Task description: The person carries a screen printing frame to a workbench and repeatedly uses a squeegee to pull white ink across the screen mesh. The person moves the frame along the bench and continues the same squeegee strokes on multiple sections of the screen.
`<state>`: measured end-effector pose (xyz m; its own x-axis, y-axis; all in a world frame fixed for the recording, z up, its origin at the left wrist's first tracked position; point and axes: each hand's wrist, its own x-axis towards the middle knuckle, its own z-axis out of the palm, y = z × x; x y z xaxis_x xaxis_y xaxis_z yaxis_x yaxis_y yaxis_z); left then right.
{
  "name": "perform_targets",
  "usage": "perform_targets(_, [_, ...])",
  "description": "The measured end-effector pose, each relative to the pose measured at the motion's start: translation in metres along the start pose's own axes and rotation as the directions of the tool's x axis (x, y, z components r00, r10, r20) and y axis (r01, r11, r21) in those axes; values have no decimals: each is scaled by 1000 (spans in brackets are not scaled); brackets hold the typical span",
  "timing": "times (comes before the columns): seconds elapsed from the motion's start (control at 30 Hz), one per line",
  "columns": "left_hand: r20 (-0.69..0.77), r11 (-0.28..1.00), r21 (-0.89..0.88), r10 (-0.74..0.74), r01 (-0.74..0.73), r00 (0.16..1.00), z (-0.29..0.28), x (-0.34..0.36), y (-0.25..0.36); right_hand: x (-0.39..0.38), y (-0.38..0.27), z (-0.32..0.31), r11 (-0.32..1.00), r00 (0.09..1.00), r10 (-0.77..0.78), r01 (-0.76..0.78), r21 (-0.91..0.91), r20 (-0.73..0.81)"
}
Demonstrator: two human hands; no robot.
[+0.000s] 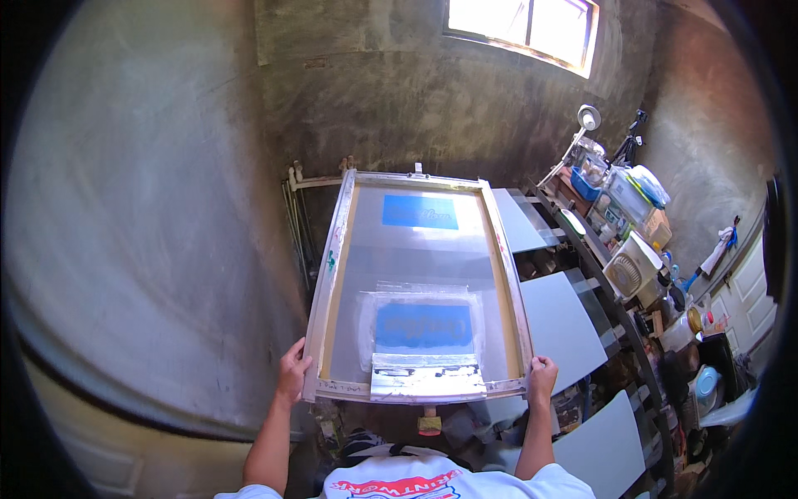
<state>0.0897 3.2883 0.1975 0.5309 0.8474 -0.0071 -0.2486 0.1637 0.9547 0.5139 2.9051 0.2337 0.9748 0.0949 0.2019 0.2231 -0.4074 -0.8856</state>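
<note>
A large screen-printing frame (502,249) with pale mesh stretched across it lies in front of me. My left hand (293,372) is closed round its near left corner, and my right hand (542,377) grips the near right corner. Two blue stencil patches show on the mesh: a far one (399,211) and a near one (422,325) with whitish smears around it. Resting on the mesh against the frame's near edge is a wide squeegee (428,382), streaked with white ink. The fingers under the frame are partly hidden.
Flat pale printing boards (567,324) stick out in a row on the right. Beyond them stand cluttered shelves with a white fan (632,268), a blue basket (584,185) and jars. A concrete wall (150,208) rises close on the left, and a window (524,29) is at the back.
</note>
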Motion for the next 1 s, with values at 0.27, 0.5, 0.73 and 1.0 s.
perform_targets(0.27, [130, 998, 70, -13, 4, 991, 11, 109, -19, 13, 20, 48, 995, 982, 87, -93, -24, -165])
perform_targets(0.5, [278, 998, 43, 25, -39, 960, 30, 259, -2, 51, -4, 120, 985, 947, 174, -165, 59, -268])
perform_targets(0.73, [417, 987, 146, -1, -65, 909, 64, 368, 11, 74, -1, 148, 982, 904, 188, -185, 46, -383])
perform_targets(1.0, [552, 926, 297, 34, -235, 833, 92, 493, -5, 55, -26, 211, 979, 806, 195, -199, 54, -558])
